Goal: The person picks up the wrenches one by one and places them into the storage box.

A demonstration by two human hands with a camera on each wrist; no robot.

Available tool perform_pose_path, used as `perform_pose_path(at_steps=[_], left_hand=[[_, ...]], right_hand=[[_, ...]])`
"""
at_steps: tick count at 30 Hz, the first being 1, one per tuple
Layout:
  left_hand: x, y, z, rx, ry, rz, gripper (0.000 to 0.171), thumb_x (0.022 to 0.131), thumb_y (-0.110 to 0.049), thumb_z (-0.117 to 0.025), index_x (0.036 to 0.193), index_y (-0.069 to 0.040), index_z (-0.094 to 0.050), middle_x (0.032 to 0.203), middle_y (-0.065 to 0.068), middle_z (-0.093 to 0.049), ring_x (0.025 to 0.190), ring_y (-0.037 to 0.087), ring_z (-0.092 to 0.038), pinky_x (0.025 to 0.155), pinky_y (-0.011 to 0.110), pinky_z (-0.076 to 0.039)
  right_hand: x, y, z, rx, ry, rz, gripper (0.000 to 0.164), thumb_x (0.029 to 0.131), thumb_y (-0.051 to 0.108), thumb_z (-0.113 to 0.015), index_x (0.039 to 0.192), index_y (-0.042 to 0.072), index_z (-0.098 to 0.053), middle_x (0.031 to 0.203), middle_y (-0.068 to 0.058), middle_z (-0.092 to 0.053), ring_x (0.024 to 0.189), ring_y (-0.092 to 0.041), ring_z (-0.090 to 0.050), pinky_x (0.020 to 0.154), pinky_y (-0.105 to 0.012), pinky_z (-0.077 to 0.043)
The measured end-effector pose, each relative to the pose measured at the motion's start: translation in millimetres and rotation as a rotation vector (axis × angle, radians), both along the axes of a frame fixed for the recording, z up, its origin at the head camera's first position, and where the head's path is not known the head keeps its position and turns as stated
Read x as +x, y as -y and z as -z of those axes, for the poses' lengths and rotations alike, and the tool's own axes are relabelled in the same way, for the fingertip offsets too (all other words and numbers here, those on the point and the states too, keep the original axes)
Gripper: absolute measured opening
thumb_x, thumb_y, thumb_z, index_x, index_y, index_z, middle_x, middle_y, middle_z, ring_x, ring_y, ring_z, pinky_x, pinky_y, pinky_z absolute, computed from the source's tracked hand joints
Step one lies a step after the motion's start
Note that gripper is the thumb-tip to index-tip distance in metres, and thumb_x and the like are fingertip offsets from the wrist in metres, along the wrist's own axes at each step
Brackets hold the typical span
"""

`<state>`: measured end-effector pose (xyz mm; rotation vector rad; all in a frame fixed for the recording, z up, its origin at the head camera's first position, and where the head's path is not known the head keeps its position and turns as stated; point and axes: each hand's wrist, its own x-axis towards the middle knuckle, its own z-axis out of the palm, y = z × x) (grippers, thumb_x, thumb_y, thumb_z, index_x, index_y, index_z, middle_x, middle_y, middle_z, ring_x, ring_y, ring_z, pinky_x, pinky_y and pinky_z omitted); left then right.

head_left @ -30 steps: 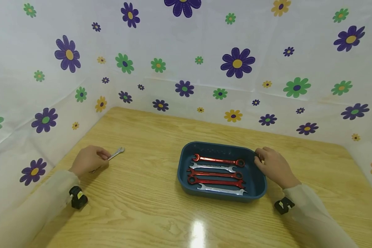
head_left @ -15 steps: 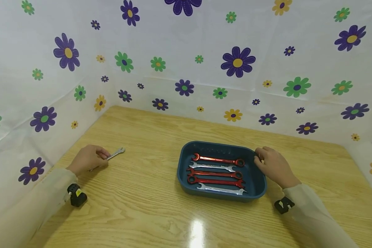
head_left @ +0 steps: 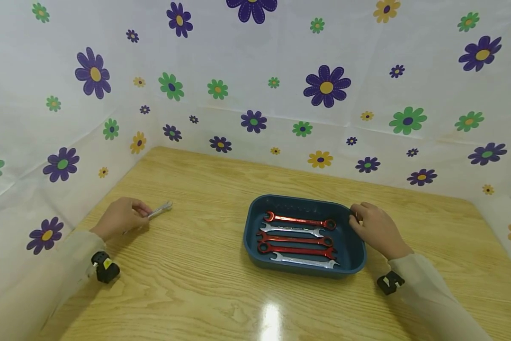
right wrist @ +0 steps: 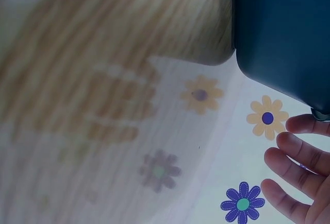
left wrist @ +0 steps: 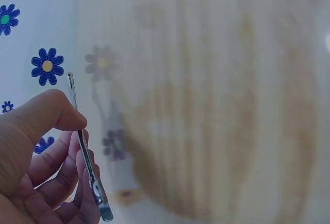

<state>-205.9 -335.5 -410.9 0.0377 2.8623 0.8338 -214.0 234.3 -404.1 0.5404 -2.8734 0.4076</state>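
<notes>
At the left of the table my left hand (head_left: 121, 219) pinches a silver wrench (head_left: 160, 208) between thumb and fingers, one end sticking out to the right. Most of that wrench (left wrist: 85, 147) shows in the left wrist view, thumb across its shaft. A dark blue bin (head_left: 306, 272) stands right of centre, holding several wrenches laid side by side: a red wrench (head_left: 300, 219) at the back, a silver wrench (head_left: 304, 261) at the front. My right hand (head_left: 376, 229) grips the bin's rim at its back right corner; the right wrist view shows the loose lower fingers (right wrist: 296, 172) beneath, thumb hidden.
The wooden table (head_left: 195, 284) is glossy, with a bright reflection near its front. A white flowered cloth (head_left: 238, 61) hangs behind the table and along its left side. Each sleeve carries a black wrist camera (head_left: 106, 267).
The wrench has turned slightly in my left fingers, and its near end now shows less behind the hand. My right hand and the bin have stayed in place.
</notes>
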Motion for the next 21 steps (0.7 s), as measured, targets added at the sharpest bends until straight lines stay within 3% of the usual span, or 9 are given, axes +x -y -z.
perform_pose_path(at_steps=[7,16,21], left_hand=[[-4.7,-6.6,-16.2,-0.010,-0.072,0.043,0.021,0.079,-0.013,-0.069,0.096,0.000,-0.068,0.088,0.010,-0.066,0.077,0.018,-0.052,0.058,0.027,-0.040],[-12.0,-24.0,-44.2,0.066,-0.097,0.082,0.023,0.078,-0.005,-0.065,0.099,0.002,-0.067,0.088,0.011,-0.065,0.061,0.008,-0.053,0.042,0.025,-0.037],[-13.6,-41.7,-60.1,0.047,-0.108,0.117,0.021,0.079,-0.006,-0.066,0.099,0.001,-0.067,0.089,0.010,-0.066,0.068,0.010,-0.058,0.049,0.025,-0.042]], right_hand=[[0.1,0.2,-0.5,-0.002,0.002,0.001,0.011,0.086,0.011,-0.054,0.076,0.009,-0.056,0.067,-0.003,-0.047,0.057,-0.013,-0.039,0.053,-0.026,-0.031],[0.2,0.7,-0.4,-0.003,0.015,0.007,0.011,0.086,0.011,-0.053,0.076,0.009,-0.055,0.067,-0.003,-0.047,0.057,-0.014,-0.039,0.053,-0.026,-0.030],[-0.3,0.6,-0.1,0.000,0.022,0.010,0.012,0.087,0.012,-0.053,0.076,0.009,-0.054,0.067,-0.004,-0.047,0.057,-0.014,-0.039,0.053,-0.026,-0.030]])
